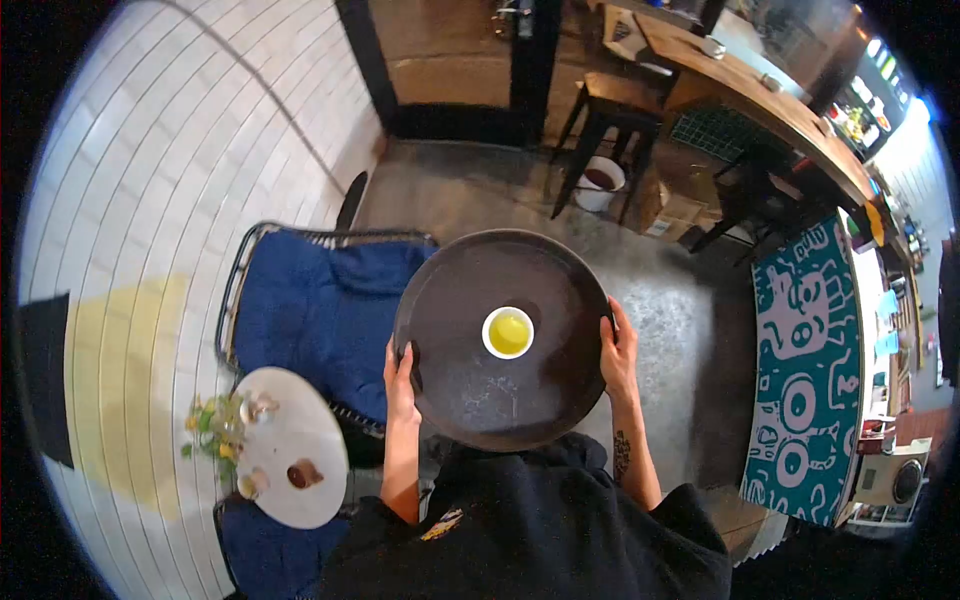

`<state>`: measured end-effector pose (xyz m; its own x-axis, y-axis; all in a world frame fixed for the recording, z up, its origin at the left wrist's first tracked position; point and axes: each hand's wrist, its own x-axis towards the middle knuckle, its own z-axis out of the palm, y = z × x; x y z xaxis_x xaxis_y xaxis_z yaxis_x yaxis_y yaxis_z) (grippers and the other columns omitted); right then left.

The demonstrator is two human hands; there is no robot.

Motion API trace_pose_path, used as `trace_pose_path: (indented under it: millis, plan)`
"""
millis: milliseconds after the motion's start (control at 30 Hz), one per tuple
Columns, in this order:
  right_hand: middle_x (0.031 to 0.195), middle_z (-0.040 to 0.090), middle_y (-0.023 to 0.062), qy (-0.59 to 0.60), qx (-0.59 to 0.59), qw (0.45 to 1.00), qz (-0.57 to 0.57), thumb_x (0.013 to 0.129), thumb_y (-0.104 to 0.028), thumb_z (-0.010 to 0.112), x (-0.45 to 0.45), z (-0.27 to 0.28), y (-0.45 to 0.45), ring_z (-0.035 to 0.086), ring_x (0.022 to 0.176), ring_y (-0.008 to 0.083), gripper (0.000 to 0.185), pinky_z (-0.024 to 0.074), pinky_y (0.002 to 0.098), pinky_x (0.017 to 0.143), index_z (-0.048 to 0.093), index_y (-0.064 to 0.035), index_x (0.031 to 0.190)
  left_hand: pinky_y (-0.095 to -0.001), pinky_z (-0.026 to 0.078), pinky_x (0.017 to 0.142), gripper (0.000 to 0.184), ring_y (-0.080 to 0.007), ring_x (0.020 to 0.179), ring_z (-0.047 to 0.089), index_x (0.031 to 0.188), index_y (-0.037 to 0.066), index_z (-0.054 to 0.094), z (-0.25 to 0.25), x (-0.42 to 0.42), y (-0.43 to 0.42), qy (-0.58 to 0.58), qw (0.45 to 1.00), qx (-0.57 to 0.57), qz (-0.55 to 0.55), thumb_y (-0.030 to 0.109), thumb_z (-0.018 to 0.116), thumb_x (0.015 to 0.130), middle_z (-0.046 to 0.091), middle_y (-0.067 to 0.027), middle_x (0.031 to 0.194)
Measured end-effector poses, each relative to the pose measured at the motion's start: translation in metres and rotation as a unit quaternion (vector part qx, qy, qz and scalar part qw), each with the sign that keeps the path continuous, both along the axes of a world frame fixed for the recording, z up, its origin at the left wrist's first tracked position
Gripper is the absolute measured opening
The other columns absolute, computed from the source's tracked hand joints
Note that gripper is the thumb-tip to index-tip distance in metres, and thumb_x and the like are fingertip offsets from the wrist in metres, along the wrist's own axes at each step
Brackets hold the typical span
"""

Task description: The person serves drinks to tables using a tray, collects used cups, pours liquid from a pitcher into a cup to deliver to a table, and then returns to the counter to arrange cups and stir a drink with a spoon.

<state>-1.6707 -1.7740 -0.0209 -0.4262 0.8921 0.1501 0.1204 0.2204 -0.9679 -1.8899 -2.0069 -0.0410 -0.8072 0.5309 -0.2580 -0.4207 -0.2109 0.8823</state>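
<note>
Between my two hands is a large round dark tray, held roughly level in front of my body. My left hand grips its left rim, thumb on top. At the right rim, my right hand is closed round the edge in the same way. A small white cup with yellow-green liquid stands near the middle of the tray, touched by neither hand. Pale marks show on the tray's surface below the cup.
At left are a blue-cushioned seat and a round white table with flowers. Ahead stand a dark door, a stool, a white bucket and a cardboard box. A patterned teal counter is at right.
</note>
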Motion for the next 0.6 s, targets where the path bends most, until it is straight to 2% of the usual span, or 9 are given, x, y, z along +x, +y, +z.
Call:
trace_pose_path:
  millis: [100, 233, 300, 333, 400, 533, 600]
  plan:
    - [0.117, 0.059, 0.0099, 0.002, -0.007, 1.0, -0.006, 0.095, -0.005, 0.046, 0.009, 0.008, 0.052, 0.053, 0.106, 0.0146, 0.033, 0.0403, 0.0261, 0.092, 0.048, 0.0034, 0.127, -0.0326, 0.037, 0.099, 0.048, -0.019, 0.119, 0.046, 0.135, 0.005, 0.041, 0.031, 0.005, 0.063, 0.013, 0.999, -0.027, -0.016, 0.025, 0.055, 0.094, 0.049, -0.0071, 0.13]
    - [0.111, 0.061, 0.0114, 0.022, -0.002, 0.999, -0.031, 0.095, -0.006, 0.045, 0.007, 0.011, 0.122, 0.055, 0.098, 0.0173, 0.034, 0.0428, 0.0285, 0.085, 0.047, 0.0033, 0.128, -0.0329, 0.038, 0.098, 0.049, -0.0194, 0.117, 0.047, 0.135, 0.005, 0.041, 0.039, -0.01, 0.142, 0.054, 0.996, -0.067, -0.023, 0.026, 0.057, 0.093, 0.049, -0.0075, 0.129]
    - [0.098, 0.061, 0.0053, -0.001, -0.033, 0.998, -0.059, 0.095, -0.006, 0.046, 0.004, 0.018, 0.156, 0.051, 0.077, 0.01, 0.035, 0.0416, 0.0236, 0.068, 0.047, 0.0027, 0.128, -0.033, 0.037, 0.098, 0.049, -0.0202, 0.117, 0.048, 0.134, 0.005, 0.043, 0.049, -0.02, 0.184, 0.042, 0.997, -0.053, -0.043, 0.027, 0.058, 0.092, 0.05, -0.0081, 0.128]
    - [0.098, 0.061, 0.0053, 0.0, -0.029, 0.997, -0.068, 0.095, -0.006, 0.046, 0.001, 0.023, 0.174, 0.051, 0.077, 0.01, 0.035, 0.0416, 0.0236, 0.068, 0.047, 0.0027, 0.128, -0.033, 0.037, 0.098, 0.049, -0.0202, 0.117, 0.048, 0.134, 0.005, 0.043, 0.05, -0.027, 0.206, 0.043, 0.997, -0.049, -0.052, 0.027, 0.058, 0.092, 0.05, -0.0081, 0.128]
    - [0.089, 0.058, 0.0003, -0.012, -0.007, 0.997, -0.077, 0.094, -0.007, 0.048, -0.01, 0.032, 0.21, 0.041, 0.067, 0.0053, 0.035, 0.035, 0.0207, 0.058, 0.048, 0.0024, 0.128, -0.0332, 0.037, 0.098, 0.05, -0.02, 0.116, 0.048, 0.133, 0.004, 0.044, 0.049, -0.051, 0.249, 0.078, 0.992, -0.068, -0.075, 0.027, 0.059, 0.092, 0.052, -0.0084, 0.127]
    - [0.093, 0.061, 0.0043, 0.022, -0.017, 0.995, -0.093, 0.094, -0.007, 0.05, -0.033, 0.04, 0.295, 0.049, 0.074, 0.0087, 0.036, 0.0407, 0.0232, 0.066, 0.047, 0.0026, 0.129, -0.0317, 0.035, 0.099, 0.052, -0.0187, 0.117, 0.046, 0.133, 0.001, 0.044, 0.044, -0.099, 0.348, 0.073, 0.991, -0.003, -0.113, 0.027, 0.06, 0.091, 0.051, -0.0083, 0.126]
    - [0.105, 0.064, 0.0119, -0.029, 0.045, 0.991, -0.119, 0.093, -0.008, 0.05, -0.043, 0.041, 0.342, 0.057, 0.092, 0.0165, 0.037, 0.0441, 0.0285, 0.08, 0.047, 0.0035, 0.128, -0.0313, 0.034, 0.099, 0.051, -0.0184, 0.117, 0.046, 0.133, 0.001, 0.044, 0.049, -0.122, 0.404, 0.104, 0.986, -0.002, -0.13, 0.027, 0.06, 0.092, 0.051, -0.0079, 0.126]
